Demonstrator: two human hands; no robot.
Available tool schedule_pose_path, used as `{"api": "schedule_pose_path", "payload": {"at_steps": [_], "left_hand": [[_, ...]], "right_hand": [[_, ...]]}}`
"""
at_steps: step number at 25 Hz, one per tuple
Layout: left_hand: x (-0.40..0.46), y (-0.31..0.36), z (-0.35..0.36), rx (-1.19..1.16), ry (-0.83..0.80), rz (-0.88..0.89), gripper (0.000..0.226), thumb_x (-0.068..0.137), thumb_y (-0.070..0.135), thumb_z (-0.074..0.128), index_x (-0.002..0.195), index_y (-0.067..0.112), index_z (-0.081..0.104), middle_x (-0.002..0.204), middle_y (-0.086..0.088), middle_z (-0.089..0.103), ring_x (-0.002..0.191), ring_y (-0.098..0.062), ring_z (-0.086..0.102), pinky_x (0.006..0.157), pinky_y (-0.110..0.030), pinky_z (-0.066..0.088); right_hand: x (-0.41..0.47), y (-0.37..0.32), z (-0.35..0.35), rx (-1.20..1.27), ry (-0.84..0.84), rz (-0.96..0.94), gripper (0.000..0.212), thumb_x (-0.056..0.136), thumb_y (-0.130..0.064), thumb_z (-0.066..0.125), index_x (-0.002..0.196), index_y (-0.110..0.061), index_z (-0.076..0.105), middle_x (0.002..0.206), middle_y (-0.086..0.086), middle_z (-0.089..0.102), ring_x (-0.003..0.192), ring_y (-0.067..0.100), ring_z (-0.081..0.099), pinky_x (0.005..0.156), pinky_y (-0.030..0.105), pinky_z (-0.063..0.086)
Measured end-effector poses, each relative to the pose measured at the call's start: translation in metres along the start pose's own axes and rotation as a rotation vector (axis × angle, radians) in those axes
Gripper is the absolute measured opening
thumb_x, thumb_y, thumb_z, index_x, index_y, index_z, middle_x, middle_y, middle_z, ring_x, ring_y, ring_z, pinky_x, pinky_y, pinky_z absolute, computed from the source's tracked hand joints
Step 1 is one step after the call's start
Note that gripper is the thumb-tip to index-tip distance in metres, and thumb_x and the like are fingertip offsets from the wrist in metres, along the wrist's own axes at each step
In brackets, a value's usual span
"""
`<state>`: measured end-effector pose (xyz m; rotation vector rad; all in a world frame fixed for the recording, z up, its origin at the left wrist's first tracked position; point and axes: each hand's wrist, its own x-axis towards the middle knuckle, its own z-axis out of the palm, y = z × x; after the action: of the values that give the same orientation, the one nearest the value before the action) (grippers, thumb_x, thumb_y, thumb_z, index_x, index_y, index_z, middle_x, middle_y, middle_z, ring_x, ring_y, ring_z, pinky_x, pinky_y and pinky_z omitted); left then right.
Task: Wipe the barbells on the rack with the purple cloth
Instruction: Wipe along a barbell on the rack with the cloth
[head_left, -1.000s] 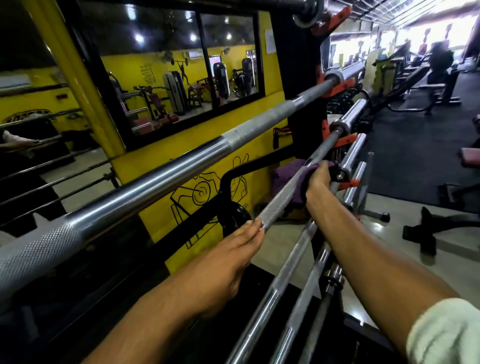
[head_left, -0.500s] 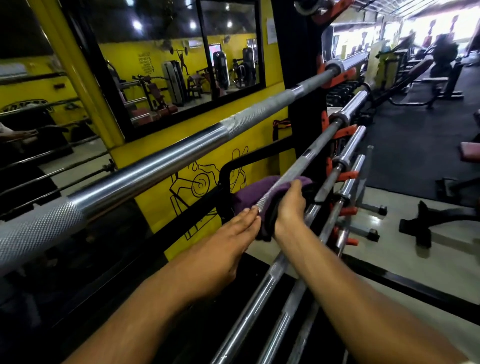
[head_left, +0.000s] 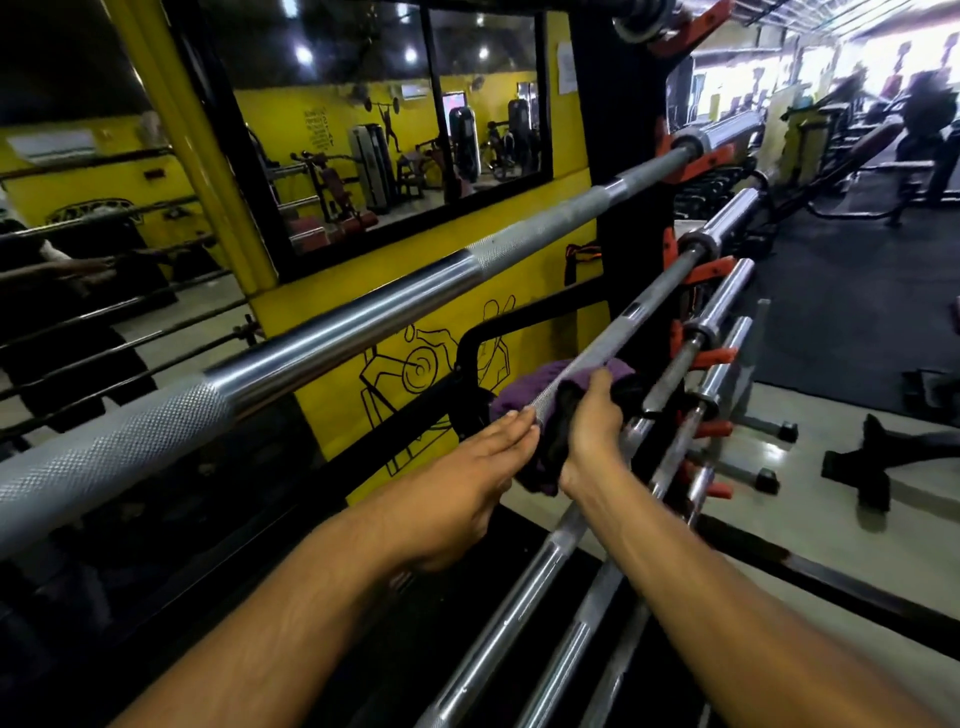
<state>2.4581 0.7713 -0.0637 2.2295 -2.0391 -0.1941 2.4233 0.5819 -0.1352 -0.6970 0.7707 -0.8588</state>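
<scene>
Several steel barbells lie across a rack with orange hooks (head_left: 698, 274). The top barbell (head_left: 332, 327) runs from lower left to upper right. On the second barbell (head_left: 613, 332), my right hand (head_left: 592, 431) grips the purple cloth (head_left: 524, 389), which is wrapped around the bar's knurled part. My left hand (head_left: 467, 488) lies beside it with straight fingers, fingertips touching the same bar just left of the cloth. Two lower barbells (head_left: 691, 358) run parallel on the right.
A yellow wall with a black-framed mirror (head_left: 363, 130) stands behind the rack. Black rack posts (head_left: 618, 218) rise at the far end. Gym benches and machines (head_left: 883, 156) fill the right background on dark flooring; a black stand (head_left: 878, 467) sits on the pale floor.
My right hand has slid the purple cloth along the second barbell toward me until it sits right next to my left hand. The left hand has stayed on the bar.
</scene>
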Motion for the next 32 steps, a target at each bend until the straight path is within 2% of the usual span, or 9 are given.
{"api": "schedule_pose_path", "payload": {"at_steps": [2, 4, 8, 12, 15, 19, 23, 29, 32], "left_hand": [[-0.001, -0.003, 0.001, -0.003, 0.002, -0.018, 0.062, 0.106, 0.010, 0.037, 0.159, 0.023, 0.007, 0.165, 0.013, -0.009, 0.150, 0.002, -0.011, 0.124, -0.024, 0.000], [-0.001, -0.002, 0.000, -0.003, 0.016, -0.028, 0.062, 0.106, 0.016, 0.039, 0.159, 0.026, 0.010, 0.165, 0.017, -0.006, 0.150, 0.002, -0.008, 0.125, -0.029, 0.006], [-0.028, 0.007, -0.003, 0.068, 0.035, -0.094, 0.063, 0.107, 0.031, 0.038, 0.158, 0.031, 0.001, 0.164, 0.016, -0.008, 0.150, -0.001, -0.005, 0.125, -0.037, 0.014], [-0.123, 0.013, -0.001, 0.008, 0.049, -0.111, 0.061, 0.102, 0.017, 0.030, 0.157, 0.036, 0.010, 0.163, 0.020, -0.006, 0.149, 0.006, -0.001, 0.124, -0.022, 0.010], [-0.192, 0.021, 0.003, 0.048, 0.052, -0.191, 0.074, 0.092, 0.007, 0.031, 0.154, 0.041, 0.010, 0.161, 0.028, -0.006, 0.146, 0.012, -0.003, 0.120, -0.013, 0.005], [-0.237, 0.025, 0.014, 0.073, 0.180, -0.229, 0.063, 0.090, 0.034, 0.019, 0.151, 0.047, 0.018, 0.157, 0.037, 0.007, 0.144, 0.015, 0.010, 0.121, -0.019, 0.016], [-0.241, 0.020, 0.021, 0.007, 0.340, -0.210, 0.059, 0.100, 0.012, 0.052, 0.148, 0.043, 0.040, 0.153, 0.034, 0.028, 0.141, 0.011, 0.027, 0.118, -0.025, 0.033], [-0.241, 0.014, 0.024, 0.003, 0.366, -0.216, 0.063, 0.097, 0.006, 0.057, 0.146, 0.043, 0.044, 0.151, 0.035, 0.030, 0.140, 0.013, 0.029, 0.115, -0.030, 0.038], [-0.239, 0.012, 0.024, 0.040, 0.372, -0.220, 0.060, 0.098, 0.011, 0.059, 0.146, 0.044, 0.044, 0.150, 0.037, 0.031, 0.139, 0.014, 0.030, 0.115, -0.028, 0.037]], "right_hand": [[-0.029, 0.011, -0.016, -0.082, -0.066, -0.018, 0.047, 0.092, -0.051, 0.051, 0.102, -0.010, 0.072, 0.094, 0.011, 0.076, 0.087, 0.029, 0.073, 0.086, 0.045, 0.059], [-0.048, 0.009, -0.034, -0.060, -0.139, 0.014, 0.048, 0.089, -0.049, 0.054, 0.109, -0.010, 0.073, 0.105, 0.013, 0.076, 0.096, 0.031, 0.072, 0.094, 0.046, 0.056], [-0.094, 0.001, -0.061, 0.080, -0.205, 0.170, 0.044, 0.089, -0.042, 0.056, 0.105, -0.005, 0.072, 0.089, 0.015, 0.074, 0.079, 0.029, 0.068, 0.080, 0.037, 0.053], [-0.126, -0.005, -0.045, 0.171, -0.152, 0.195, 0.043, 0.086, -0.050, 0.056, 0.096, -0.011, 0.073, 0.086, 0.012, 0.075, 0.083, 0.030, 0.070, 0.075, 0.035, 0.053], [-0.126, -0.010, 0.004, 0.261, -0.095, 0.234, 0.053, 0.090, -0.061, 0.047, 0.100, -0.013, 0.068, 0.101, 0.012, 0.072, 0.098, 0.031, 0.066, 0.085, 0.038, 0.051], [-0.154, 0.011, 0.031, 0.186, -0.034, 0.198, 0.058, 0.100, -0.064, 0.035, 0.120, -0.016, 0.059, 0.109, 0.006, 0.064, 0.099, 0.027, 0.062, 0.095, 0.040, 0.049], [-0.226, 0.070, 0.031, 0.092, -0.072, 0.215, 0.051, 0.100, -0.061, 0.040, 0.118, -0.016, 0.057, 0.110, 0.007, 0.064, 0.098, 0.027, 0.060, 0.097, 0.043, 0.049], [-0.146, 0.019, 0.031, 0.118, 0.018, 0.113, 0.060, 0.098, -0.060, 0.041, 0.121, -0.011, 0.065, 0.114, 0.011, 0.070, 0.104, 0.032, 0.068, 0.086, 0.042, 0.055], [-0.155, 0.038, 0.032, 0.079, 0.028, 0.124, 0.058, 0.097, -0.063, 0.042, 0.120, -0.014, 0.063, 0.116, 0.010, 0.069, 0.103, 0.031, 0.066, 0.094, 0.045, 0.054]]}}
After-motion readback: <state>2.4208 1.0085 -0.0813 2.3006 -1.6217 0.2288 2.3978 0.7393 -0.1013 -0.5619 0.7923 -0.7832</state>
